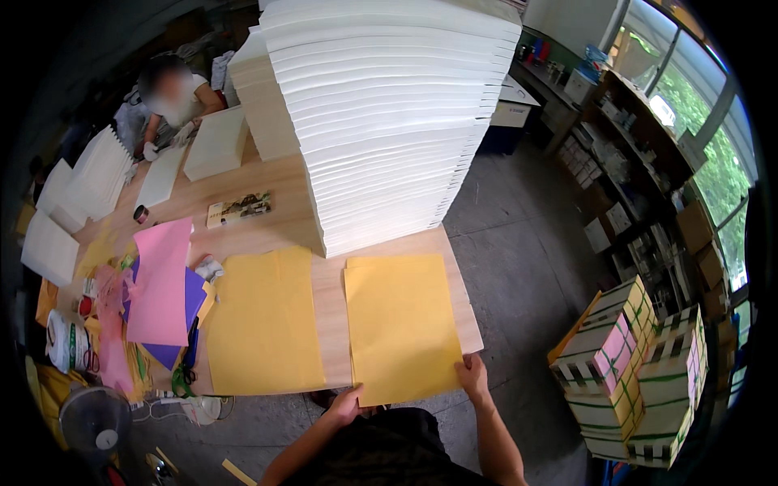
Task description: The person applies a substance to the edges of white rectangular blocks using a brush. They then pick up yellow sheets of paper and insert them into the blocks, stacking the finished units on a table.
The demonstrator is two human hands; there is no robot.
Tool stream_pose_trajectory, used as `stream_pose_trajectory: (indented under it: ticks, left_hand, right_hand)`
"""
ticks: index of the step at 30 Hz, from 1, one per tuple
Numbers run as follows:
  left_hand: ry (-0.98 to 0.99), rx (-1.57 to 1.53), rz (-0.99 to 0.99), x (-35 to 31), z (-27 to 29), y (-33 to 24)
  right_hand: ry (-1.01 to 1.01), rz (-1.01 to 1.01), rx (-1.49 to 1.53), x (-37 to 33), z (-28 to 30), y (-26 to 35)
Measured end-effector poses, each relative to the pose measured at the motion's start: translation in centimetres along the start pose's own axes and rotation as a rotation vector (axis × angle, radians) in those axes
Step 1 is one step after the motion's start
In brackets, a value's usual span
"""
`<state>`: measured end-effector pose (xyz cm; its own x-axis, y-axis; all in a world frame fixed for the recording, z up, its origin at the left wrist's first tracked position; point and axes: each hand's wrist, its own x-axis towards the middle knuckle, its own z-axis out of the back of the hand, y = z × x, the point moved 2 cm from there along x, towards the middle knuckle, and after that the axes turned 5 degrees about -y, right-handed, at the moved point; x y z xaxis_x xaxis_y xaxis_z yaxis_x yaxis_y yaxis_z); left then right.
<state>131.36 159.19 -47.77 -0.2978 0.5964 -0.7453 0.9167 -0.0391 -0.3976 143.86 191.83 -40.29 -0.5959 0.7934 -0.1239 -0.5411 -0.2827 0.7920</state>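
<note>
A yellow paper sheet [403, 332] lies at the table's front right corner, its near edge reaching slightly past the table. A second yellow edge shows under it at the upper left, so it may be more than one sheet. My left hand [347, 403] is closed on the near left corner, thumb on top. At the right edge, close to the near right corner, my right hand [472, 376] pinches the paper. Beside it on the left rests a broad pile of yellow paper [263, 324]. Directly behind rises a tall stack of white paper [389, 121].
Pink sheets [164, 283], purple paper [194, 293] and scissors [185, 374] clutter the table's left. A co-worker [180, 105] in white gloves handles white stacks at the far left. Strapped paper bundles [624, 381] stand at right, before shelves [632, 154]. A bin [96, 417] is at lower left.
</note>
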Motion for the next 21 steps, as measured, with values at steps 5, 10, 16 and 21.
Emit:
stream_pose_trajectory:
  ticks: [5, 10, 16, 21]
  left_hand:
    - [-0.069, 0.080, 0.033, -1.6, -2.4, -0.6]
    - [-0.117, 0.196, 0.012, -2.8, -3.7, -0.7]
    - [-0.072, 0.243, -0.026, -1.5, -1.2, 1.1]
    - [-0.474, 0.004, -0.280, -4.1, 6.3, 1.5]
  right_hand:
    - [-0.059, -0.085, 0.078, -0.2, -1.1, -3.6]
    - [-0.068, -0.097, 0.115, 1.2, -2.4, -4.2]
    - [-0.184, 0.009, 0.168, 2.4, -3.1, -7.3]
    - [0.030, 0.005, -0.052, 2.4, -1.4, -2.1]
